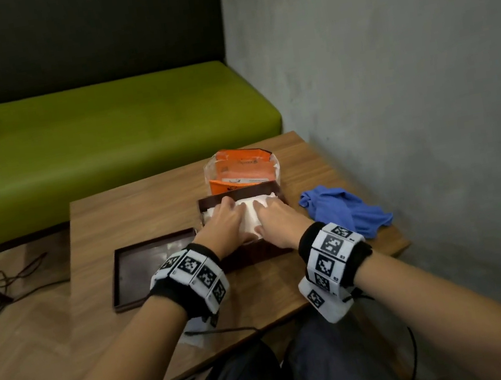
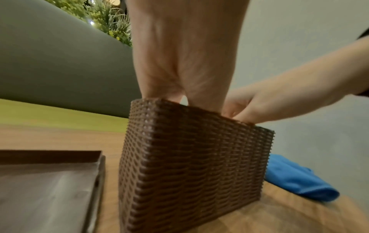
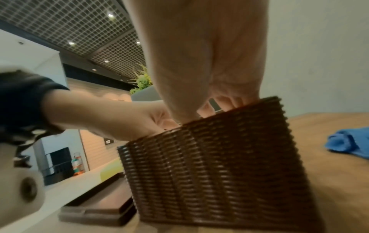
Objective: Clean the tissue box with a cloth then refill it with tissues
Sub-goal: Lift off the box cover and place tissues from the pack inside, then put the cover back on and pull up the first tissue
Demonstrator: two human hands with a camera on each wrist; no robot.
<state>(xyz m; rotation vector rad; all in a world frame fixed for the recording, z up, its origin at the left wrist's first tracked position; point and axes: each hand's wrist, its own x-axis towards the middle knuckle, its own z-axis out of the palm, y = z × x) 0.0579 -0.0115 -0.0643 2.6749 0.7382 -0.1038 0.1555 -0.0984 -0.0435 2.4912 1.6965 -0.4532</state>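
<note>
Box, brown woven wicker tissue box (image 1: 255, 253), centre of the head view on the wooden desk (image 1: 146, 207); white tissue stack (image 1: 251, 214) inside. Left hand (image 1: 226, 223) and right hand (image 1: 276, 222), side by side, fingers flat, pressing tissues down. Crumpled blue cloth (image 1: 345, 207) idle at right: wiping judged done. Dark flat lid (image 1: 153, 269) lies left, still off. Orange tissue pack (image 1: 241, 171) behind; print unreadable.
</note>
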